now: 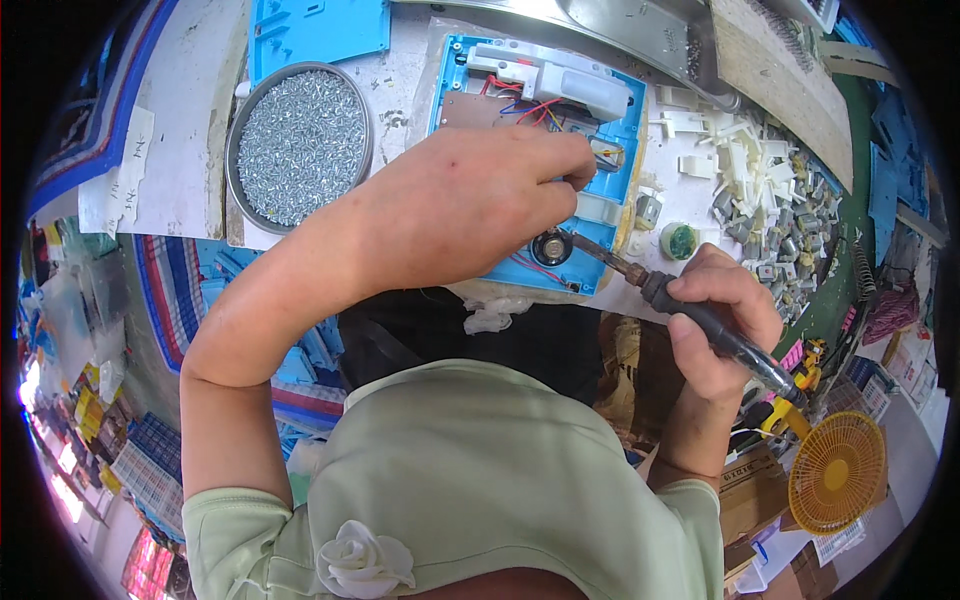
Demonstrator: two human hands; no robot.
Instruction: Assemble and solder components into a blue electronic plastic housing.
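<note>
Your right grip [745, 306] clasps the soldering iron [656, 289], long axis slanting far-left over the blue casing [612, 183]; your left grip [485, 190], nearer, covers the casing's middle; I cannot tell its hold.

This looks like a workshop for electrical assembly. A desk [398, 88] carries a dish [367, 142] full of small screws [300, 145], heaped white plastic parts [750, 165] and an open blue case [627, 150] with coloured wires [541, 110]; a soldering iron [715, 332] is in use beside it.
</note>
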